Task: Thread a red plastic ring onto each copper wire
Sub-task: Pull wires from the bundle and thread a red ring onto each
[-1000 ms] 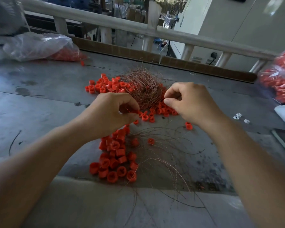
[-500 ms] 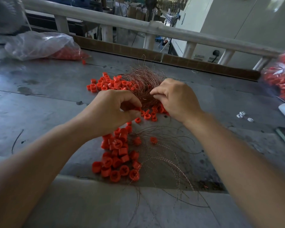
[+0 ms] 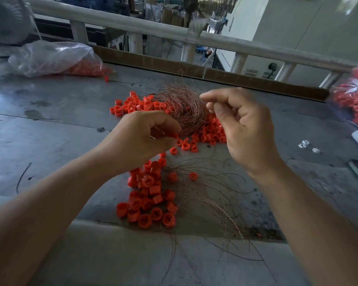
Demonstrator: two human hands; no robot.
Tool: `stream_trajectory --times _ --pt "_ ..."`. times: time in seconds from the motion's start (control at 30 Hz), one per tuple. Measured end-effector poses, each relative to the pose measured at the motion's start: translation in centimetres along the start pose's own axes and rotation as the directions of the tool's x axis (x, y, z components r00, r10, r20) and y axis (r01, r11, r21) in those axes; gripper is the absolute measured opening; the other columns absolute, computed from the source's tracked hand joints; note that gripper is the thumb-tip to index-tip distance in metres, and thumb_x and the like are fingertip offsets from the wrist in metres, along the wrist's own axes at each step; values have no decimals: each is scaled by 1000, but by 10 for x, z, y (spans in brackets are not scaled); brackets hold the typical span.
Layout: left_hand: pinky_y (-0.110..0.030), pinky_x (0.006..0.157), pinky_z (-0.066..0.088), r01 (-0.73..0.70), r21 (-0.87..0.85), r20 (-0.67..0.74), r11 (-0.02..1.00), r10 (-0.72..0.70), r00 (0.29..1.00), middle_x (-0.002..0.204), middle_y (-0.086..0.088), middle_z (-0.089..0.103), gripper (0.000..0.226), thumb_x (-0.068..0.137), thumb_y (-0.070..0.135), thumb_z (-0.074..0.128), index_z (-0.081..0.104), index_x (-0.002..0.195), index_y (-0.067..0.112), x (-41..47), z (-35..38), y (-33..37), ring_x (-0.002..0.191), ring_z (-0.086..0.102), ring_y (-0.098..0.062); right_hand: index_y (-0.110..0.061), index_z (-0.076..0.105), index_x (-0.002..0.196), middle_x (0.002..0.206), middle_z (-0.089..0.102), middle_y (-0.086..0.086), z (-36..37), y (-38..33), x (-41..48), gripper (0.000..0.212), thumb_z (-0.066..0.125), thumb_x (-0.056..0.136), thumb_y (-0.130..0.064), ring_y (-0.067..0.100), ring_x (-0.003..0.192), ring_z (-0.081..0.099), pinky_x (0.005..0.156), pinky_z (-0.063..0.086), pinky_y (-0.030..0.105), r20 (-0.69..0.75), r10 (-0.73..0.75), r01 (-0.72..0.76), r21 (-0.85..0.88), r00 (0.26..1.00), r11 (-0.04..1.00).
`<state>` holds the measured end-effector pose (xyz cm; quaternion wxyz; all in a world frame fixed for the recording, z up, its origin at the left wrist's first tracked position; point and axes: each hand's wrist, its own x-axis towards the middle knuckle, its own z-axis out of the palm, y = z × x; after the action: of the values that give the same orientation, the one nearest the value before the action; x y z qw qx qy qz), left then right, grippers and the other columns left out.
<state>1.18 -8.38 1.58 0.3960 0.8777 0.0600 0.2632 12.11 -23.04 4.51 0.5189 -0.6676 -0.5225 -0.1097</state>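
Head view.

- Table (image 3: 50,131): grey metal, scuffed and stained, with a cardboard strip along its far edge.
- Coil (image 3: 182,112): tangled nest of thin copper wire at centre-far, just beyond both hands.
- Far rings (image 3: 132,104): red plastic, scattered against the left side of the coil.
- Mid rings (image 3: 211,133): red scatter at the near-right foot of the coil, under the right hand.
- Near rings (image 3: 149,199): dense red heap below the left wrist, close to the near edge.
- Loose wires (image 3: 211,195): curved copper strands fanned out right of the near rings, some running over the near edge. Two single rings lie among them.
- Left hand (image 3: 145,137): fingers curled, thumb and fingertips pinching one ring (image 3: 175,136) just near of the coil.
- Right hand (image 3: 242,129): raised beside the right of the coil, blurred. The fingers are curled, with forefinger and thumb brought close together at the tip. Whether a wire lies between them cannot be told.
- Left bag (image 3: 54,58): clear plastic at far left, with red rings showing inside.
- Right bag (image 3: 353,100): clear plastic at the right edge, full of red rings.
- White bits (image 3: 306,144): a few small pieces to the right, well apart from the rings.
- Rail (image 3: 153,27): pale, running beyond the table.
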Motion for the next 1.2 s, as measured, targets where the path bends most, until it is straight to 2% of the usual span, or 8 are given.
stream_trajectory --times 0.13,0.23,0.33,0.6,0.7,0.8,0.97,1.2 --pt "-7 66 48 37 -158 -14 987 -40 999 79 22 69 36 67 7 76 65 78 40 0 -2 4 71 65 3 -25 57 101 86 58 -14 1 -2 -10 23 54 87 -7 3 84 59 79 47 16 55 -39 39 11 998 999" --pt "-12 66 52 40 -253 -20 967 -46 999 79 12 71 23 53 35 72 68 76 37 -3 -1 12 69 67 -3 -24 58 92 84 57 -13 -1 -2 -12 17 58 84 -9 3 81 57 73 45 13 55 -96 98 -36 994 995" --pt "-12 61 52 2 -281 7 960 -1 1000 76 7 71 27 54 44 66 68 77 30 -5 1 20 63 66 -3 -22 59 91 81 57 -13 1 -4 -15 18 62 80 -7 1 78 57 69 43 11 90 -108 110 -21 990 994" --pt "-13 51 46 -27 -290 42 957 41 998 60 3 67 16 68 26 62 69 77 15 -7 -2 23 49 59 -2 -27 53 87 79 57 -15 8 -7 -18 21 63 77 -12 0 77 59 70 46 10 186 -47 28 106 981 994" --pt "-11 49 45 -32 -291 -2 956 33 999 59 7 66 16 68 26 61 67 74 13 -6 -1 24 48 59 -1 -20 58 89 81 59 -10 6 -5 -18 16 64 78 -11 3 79 58 71 46 10 214 -45 37 38 976 999" --pt "-10 52 46 -31 -301 -51 953 17 999 62 7 67 14 65 30 62 67 73 19 -6 -4 24 51 60 -2 -10 67 87 78 59 -3 2 0 -16 10 65 78 -6 9 76 57 69 44 11 164 -55 68 -72 985 995" --pt "-8 67 49 -26 -294 -76 955 3 997 78 19 70 25 55 26 68 66 80 32 -7 -1 23 71 66 2 -23 61 86 77 57 -9 -6 -2 -13 15 64 80 -10 0 71 52 64 37 7 46 -89 93 -92 995 991" --pt "-13 66 53 -30 -308 -63 951 11 998 75 17 70 28 52 21 69 66 78 30 -6 -1 21 70 67 -2 -23 59 84 77 56 -12 -5 -5 -14 12 63 80 -13 -4 66 51 60 37 6 44 -34 36 -59 998 998"
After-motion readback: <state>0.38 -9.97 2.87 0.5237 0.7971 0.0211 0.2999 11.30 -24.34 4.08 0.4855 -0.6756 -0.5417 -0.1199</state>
